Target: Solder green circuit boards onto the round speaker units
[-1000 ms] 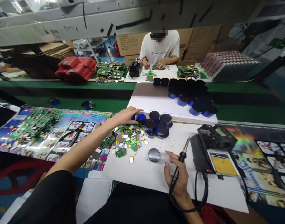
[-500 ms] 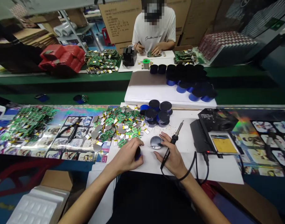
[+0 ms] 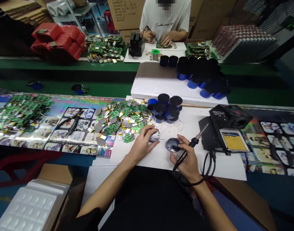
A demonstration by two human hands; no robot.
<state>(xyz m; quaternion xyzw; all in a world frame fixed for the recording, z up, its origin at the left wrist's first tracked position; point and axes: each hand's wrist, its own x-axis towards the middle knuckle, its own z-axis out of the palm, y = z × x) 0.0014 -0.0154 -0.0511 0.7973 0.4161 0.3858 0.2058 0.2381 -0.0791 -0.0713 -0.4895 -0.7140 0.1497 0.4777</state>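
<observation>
My left hand (image 3: 143, 142) is closed around a small round part (image 3: 155, 136) with a pale, shiny face and a thin wire at its edge. My right hand (image 3: 189, 160) holds a soldering iron (image 3: 194, 141) across the palm, its tip pointing up and right. The thumb and fingers of that same hand also touch a dark round housing (image 3: 172, 145) on the white board (image 3: 147, 160). Left of my hands lies a heap of green circuit boards (image 3: 129, 117) with small silver cells and wires. Just beyond my hands stand several black-and-blue round housings (image 3: 166, 109).
A black soldering station (image 3: 209, 136) with a yellow sponge (image 3: 234, 141) stands on the right. Pliers (image 3: 69, 123) lie left, cutters (image 3: 279, 147) far right. Another pile of boards (image 3: 26, 110) sits at far left. Opposite, a co-worker (image 3: 164, 24) solders behind more round housings (image 3: 204, 73).
My left hand has moved up and right; a pale-faced round part now shows in its fingers instead of a dark one. My right hand has closed in on a dark housing. The view has shifted.
</observation>
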